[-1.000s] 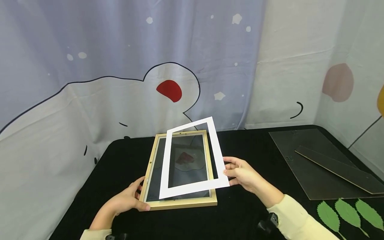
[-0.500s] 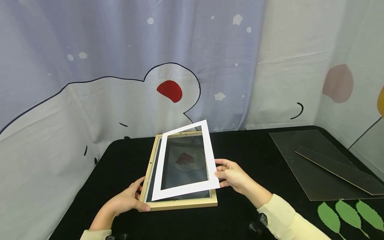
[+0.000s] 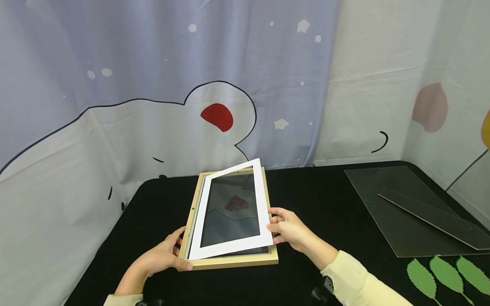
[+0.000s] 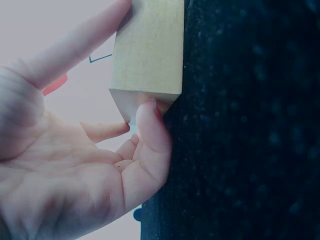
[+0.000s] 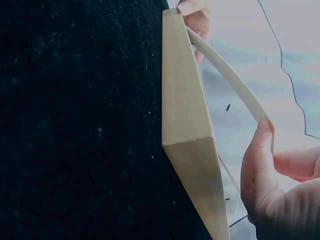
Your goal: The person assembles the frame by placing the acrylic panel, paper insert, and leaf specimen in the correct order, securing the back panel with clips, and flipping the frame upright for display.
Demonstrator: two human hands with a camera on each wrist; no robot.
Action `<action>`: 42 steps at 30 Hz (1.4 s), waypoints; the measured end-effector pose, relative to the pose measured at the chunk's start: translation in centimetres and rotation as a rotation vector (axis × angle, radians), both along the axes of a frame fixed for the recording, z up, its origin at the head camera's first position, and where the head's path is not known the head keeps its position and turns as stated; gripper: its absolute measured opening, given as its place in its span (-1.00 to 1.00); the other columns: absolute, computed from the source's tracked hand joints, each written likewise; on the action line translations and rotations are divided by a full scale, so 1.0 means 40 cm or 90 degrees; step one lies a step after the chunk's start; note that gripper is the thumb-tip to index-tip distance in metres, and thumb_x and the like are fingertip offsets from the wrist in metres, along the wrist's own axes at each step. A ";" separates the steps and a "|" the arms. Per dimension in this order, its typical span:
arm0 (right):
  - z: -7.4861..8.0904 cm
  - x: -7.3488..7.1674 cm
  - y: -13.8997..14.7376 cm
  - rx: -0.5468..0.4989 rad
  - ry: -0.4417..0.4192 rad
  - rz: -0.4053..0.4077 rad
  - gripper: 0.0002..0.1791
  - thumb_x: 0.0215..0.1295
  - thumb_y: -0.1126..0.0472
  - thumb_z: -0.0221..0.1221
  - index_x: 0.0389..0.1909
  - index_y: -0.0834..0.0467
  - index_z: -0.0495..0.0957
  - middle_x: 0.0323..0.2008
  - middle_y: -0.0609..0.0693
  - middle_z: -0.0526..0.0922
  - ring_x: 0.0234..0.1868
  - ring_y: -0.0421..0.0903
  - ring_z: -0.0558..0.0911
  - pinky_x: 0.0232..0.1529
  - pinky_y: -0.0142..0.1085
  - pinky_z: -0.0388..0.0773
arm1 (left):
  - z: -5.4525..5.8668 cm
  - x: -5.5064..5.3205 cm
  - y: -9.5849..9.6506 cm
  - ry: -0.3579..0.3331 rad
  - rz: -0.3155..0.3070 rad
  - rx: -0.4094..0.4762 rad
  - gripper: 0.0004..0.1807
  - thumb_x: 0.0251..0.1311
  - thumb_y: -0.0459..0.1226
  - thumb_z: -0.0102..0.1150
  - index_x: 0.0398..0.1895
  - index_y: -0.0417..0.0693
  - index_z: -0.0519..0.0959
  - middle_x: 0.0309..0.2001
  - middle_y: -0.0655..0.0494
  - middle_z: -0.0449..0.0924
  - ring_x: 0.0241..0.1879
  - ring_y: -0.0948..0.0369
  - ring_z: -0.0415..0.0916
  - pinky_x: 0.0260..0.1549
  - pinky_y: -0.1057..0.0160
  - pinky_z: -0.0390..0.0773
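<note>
A light wooden picture frame (image 3: 237,261) lies on the black cloth, its dark glass pane (image 3: 231,212) reflecting the curtain. My left hand (image 3: 162,257) holds its near left corner, thumb at the front edge and fingers along the left side. In the left wrist view, fingertips touch the wooden corner (image 4: 147,50). My right hand (image 3: 290,229) pinches the right edge of a white picture mat (image 3: 229,246) between thumb and fingers. The mat slants over the frame, left edge low inside it and right edge raised. In the right wrist view, the mat (image 5: 232,80) bows upward toward my right thumb.
A dark backing board (image 3: 379,204) lies at the right of the black-covered table (image 3: 314,187), with a narrow folded-out stand strip (image 3: 432,216) on it. Several green leaf shapes (image 3: 445,274) lie in front of the board. A printed curtain (image 3: 153,136) hangs behind the table.
My right hand has moved left and slightly toward me with the white mat, lowering it over the frame; its left edge now sits along the frame's inner left side. My left hand stays put.
</note>
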State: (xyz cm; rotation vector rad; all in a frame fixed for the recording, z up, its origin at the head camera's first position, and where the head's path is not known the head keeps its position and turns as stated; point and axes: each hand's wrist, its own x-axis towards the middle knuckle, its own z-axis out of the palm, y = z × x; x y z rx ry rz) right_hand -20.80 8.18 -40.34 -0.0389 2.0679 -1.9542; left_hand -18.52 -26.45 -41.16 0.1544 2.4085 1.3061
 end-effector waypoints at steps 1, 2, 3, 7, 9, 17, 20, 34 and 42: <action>-0.001 0.000 -0.003 -0.001 -0.001 -0.002 -0.42 0.21 0.51 0.08 0.29 0.39 0.27 -0.27 0.13 0.53 -0.36 -0.07 0.62 -0.41 -0.22 0.64 | 0.000 0.000 0.000 -0.001 -0.002 0.004 0.22 -0.28 -0.41 0.50 0.46 -0.30 -0.09 -0.03 -0.23 0.17 -0.23 0.04 0.33 -0.29 0.18 0.46; -0.003 0.000 -0.004 -0.002 -0.001 -0.002 -0.43 0.21 0.52 0.08 0.28 0.39 0.27 -0.28 0.13 0.52 -0.36 -0.07 0.62 -0.42 -0.22 0.64 | -0.001 -0.001 0.000 -0.001 -0.005 0.007 0.22 -0.28 -0.40 0.50 0.46 -0.31 -0.10 -0.03 -0.23 0.17 -0.23 0.04 0.33 -0.30 0.18 0.46; -0.003 0.000 -0.006 -0.003 -0.002 -0.003 -0.43 0.21 0.52 0.09 0.28 0.39 0.28 -0.30 0.12 0.51 -0.37 -0.07 0.62 -0.42 -0.22 0.64 | -0.001 -0.002 0.000 -0.001 -0.008 0.011 0.22 -0.27 -0.40 0.50 0.46 -0.31 -0.11 -0.03 -0.24 0.17 -0.23 0.04 0.34 -0.31 0.18 0.47; -0.007 0.001 -0.011 -0.001 -0.007 -0.007 -0.42 0.20 0.51 0.10 0.28 0.39 0.29 -0.32 0.10 0.49 -0.37 -0.08 0.63 -0.41 -0.20 0.64 | -0.001 -0.003 0.001 0.000 -0.020 0.016 0.22 -0.27 -0.39 0.49 0.45 -0.32 -0.12 -0.03 -0.24 0.18 -0.24 0.05 0.34 -0.31 0.18 0.48; -0.008 0.002 -0.012 0.002 -0.011 -0.010 -0.42 0.20 0.51 0.10 0.29 0.38 0.29 -0.31 0.10 0.50 -0.38 -0.08 0.64 -0.40 -0.19 0.65 | -0.001 -0.003 0.001 0.000 -0.022 0.020 0.22 -0.27 -0.39 0.49 0.45 -0.33 -0.13 -0.04 -0.25 0.18 -0.24 0.04 0.35 -0.31 0.18 0.49; -0.010 0.003 -0.016 0.004 -0.016 -0.010 -0.42 0.20 0.51 0.11 0.29 0.39 0.29 -0.30 0.12 0.52 -0.40 -0.07 0.64 -0.38 -0.14 0.66 | -0.003 -0.004 0.001 -0.004 -0.013 0.018 0.21 -0.26 -0.44 0.47 0.45 -0.34 -0.14 -0.03 -0.24 0.19 -0.24 0.04 0.34 -0.32 0.18 0.49; -0.010 0.003 -0.018 0.005 -0.019 -0.009 -0.41 0.20 0.51 0.12 0.29 0.40 0.28 -0.31 0.12 0.52 -0.40 -0.07 0.64 -0.37 -0.15 0.66 | -0.006 -0.004 0.000 -0.004 -0.010 0.016 0.21 -0.25 -0.45 0.45 0.46 -0.33 -0.15 -0.03 -0.23 0.19 -0.24 0.05 0.34 -0.32 0.17 0.49; -0.017 0.007 -0.015 0.038 0.012 0.007 -0.39 0.18 0.50 0.16 0.27 0.46 0.26 -0.33 0.11 0.50 -0.43 -0.09 0.61 -0.45 -0.21 0.65 | -0.004 -0.005 -0.001 0.005 -0.007 0.002 0.21 -0.25 -0.43 0.47 0.46 -0.33 -0.14 -0.02 -0.24 0.19 -0.23 0.06 0.35 -0.32 0.18 0.47; -0.027 0.003 -0.014 0.079 0.062 0.024 -0.38 0.14 0.50 0.21 0.25 0.52 0.27 -0.35 0.10 0.48 -0.46 -0.11 0.56 -0.52 -0.26 0.61 | -0.003 -0.002 -0.003 -0.004 -0.011 -0.002 0.22 -0.26 -0.39 0.48 0.46 -0.32 -0.12 -0.02 -0.22 0.18 -0.22 0.05 0.34 -0.29 0.18 0.46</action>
